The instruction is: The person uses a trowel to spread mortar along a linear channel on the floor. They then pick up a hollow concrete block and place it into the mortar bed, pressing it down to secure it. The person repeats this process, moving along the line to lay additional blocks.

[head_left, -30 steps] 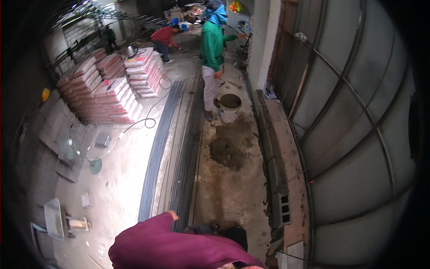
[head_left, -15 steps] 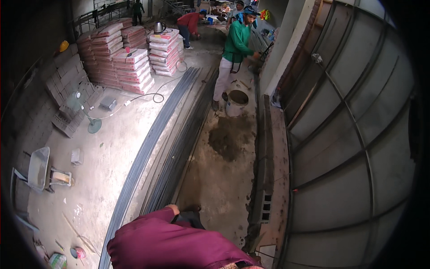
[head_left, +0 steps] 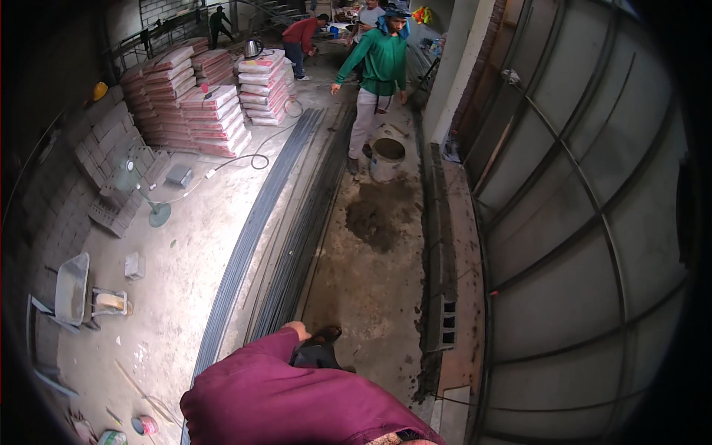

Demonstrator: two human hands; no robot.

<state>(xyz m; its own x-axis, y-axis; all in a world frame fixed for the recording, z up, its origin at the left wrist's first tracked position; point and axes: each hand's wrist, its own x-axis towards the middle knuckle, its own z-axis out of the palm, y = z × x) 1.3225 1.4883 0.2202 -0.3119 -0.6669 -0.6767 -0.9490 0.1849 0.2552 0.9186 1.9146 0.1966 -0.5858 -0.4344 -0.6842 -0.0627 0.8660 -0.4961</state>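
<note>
In a purple sleeve, my left arm bends across the lower part of the head view. My left hand [head_left: 298, 330] is beside my dark-clad leg [head_left: 320, 357], near the long steel bars; its fingers are mostly hidden. My right hand is out of sight. On the floor ahead lies a wet grey mortar heap [head_left: 371, 222], with a bucket of mortar [head_left: 386, 169] just beyond it. Along the right runs a low row of concrete blocks [head_left: 440, 256], its near end a hollow block [head_left: 448, 325] with openings showing. A thin string [head_left: 519, 409] crosses the lower right.
A co-worker in green [head_left: 386, 63] stands behind the bucket. Bundled steel bars [head_left: 248, 245] stretch along the floor at my left. Stacked bags [head_left: 215, 122], a standing fan [head_left: 159, 213] and a wheelbarrow [head_left: 72, 285] are farther left. A framed panel wall [head_left: 549, 245] rises at right.
The co-worker in green has turned from the right-hand wall to face my way, one arm now out to the side. My view has shifted slightly; my left hand stays beside my leg.
</note>
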